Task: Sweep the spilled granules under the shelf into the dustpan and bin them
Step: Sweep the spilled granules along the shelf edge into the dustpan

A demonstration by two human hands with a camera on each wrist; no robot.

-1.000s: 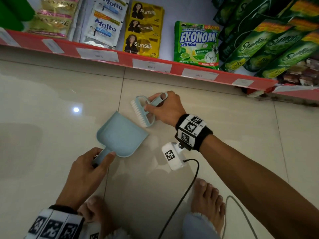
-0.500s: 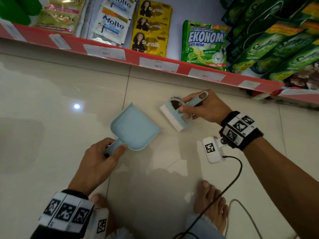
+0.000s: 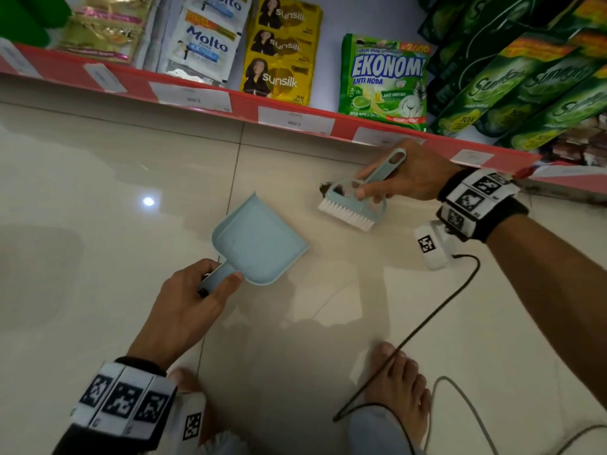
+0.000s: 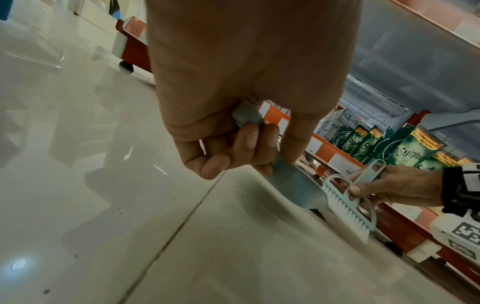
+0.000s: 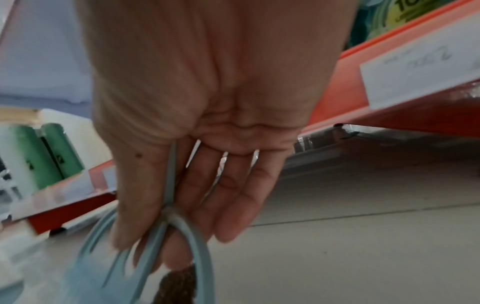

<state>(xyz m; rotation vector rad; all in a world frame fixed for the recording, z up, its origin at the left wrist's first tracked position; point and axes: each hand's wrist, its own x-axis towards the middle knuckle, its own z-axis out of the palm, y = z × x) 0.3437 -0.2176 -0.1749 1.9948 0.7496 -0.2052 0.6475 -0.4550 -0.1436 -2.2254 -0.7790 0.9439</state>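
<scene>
Head view: the left hand (image 3: 184, 310) grasps the dustpan (image 3: 259, 239) handle, and the right hand (image 3: 407, 178) grasps the brush (image 3: 353, 206). The granules (image 3: 325, 188) lie beyond the brush, well apart from the dustpan; a fast stroke may scatter them under the shelf (image 3: 377, 134).

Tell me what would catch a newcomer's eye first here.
The pale blue plastic dustpan on the glossy cream tiled floor, its handle gripped by the left hand. To its right, the right hand holds a pale blue white-bristled hand brush beside dark brown granules, below the red-edged shelf.
</scene>
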